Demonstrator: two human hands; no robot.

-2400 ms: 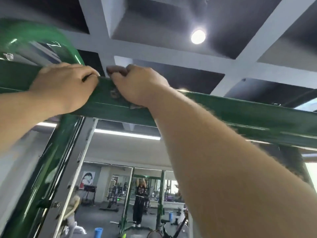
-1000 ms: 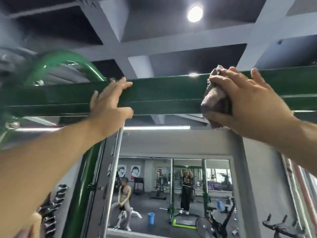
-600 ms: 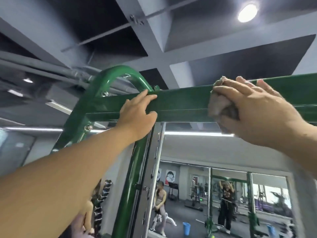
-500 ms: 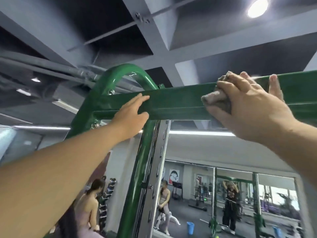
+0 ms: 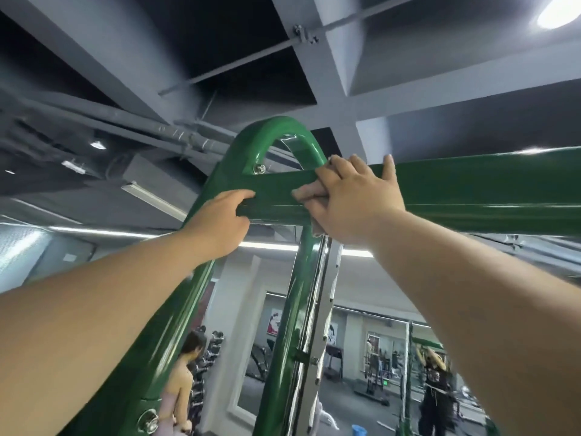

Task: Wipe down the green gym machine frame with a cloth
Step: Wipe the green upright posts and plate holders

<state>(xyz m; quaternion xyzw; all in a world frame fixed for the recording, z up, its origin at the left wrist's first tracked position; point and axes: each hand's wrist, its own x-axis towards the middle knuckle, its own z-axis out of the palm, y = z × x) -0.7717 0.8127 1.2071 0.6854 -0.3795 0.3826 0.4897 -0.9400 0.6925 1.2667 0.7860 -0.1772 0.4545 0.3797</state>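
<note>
— Where both arms reach up: grips the crossbar (image 5: 471, 190) of the green frame (image 5: 276, 143), overhead, just under the grey ceiling (image 5: 361, 99).

— And the cloth (image 5: 306, 194)?

— Pinned under the right hand (image 5: 352, 202), against the bar's near face. Shows only as a pale wad poking out past the thumb side, plus a scrap hanging below the palm at the bar's lower edge. Lies right of the bend, just beside the arch and its bolt (image 5: 259, 168).

— Fingers (image 5: 390, 171) on that hand?

— Spread and fairly straight, tips hooked up over the bar's top edge. Press the cloth flat rather than wrap it; thumb hidden behind the wad, so cannot tell how it lies.

— Left hand (image 5: 220, 221)?

— Touches the bar just left of the cloth, a bare strip of green between the two. Lays the fingers along the near face, the thumb tucked beneath the lower edge. Holds the bar, no cloth in it.

— Anything else?

— Drops a green upright (image 5: 292, 309) down from under the right hand, a chrome rail (image 5: 317, 309) beside it. Behind, a mirror (image 5: 361, 357) with a reflected figure, arms raised. Lower left, another person (image 5: 182, 372) near a dumbbell rack (image 5: 207, 350). Low down, a blue bucket (image 5: 359, 431) on the floor.
</note>
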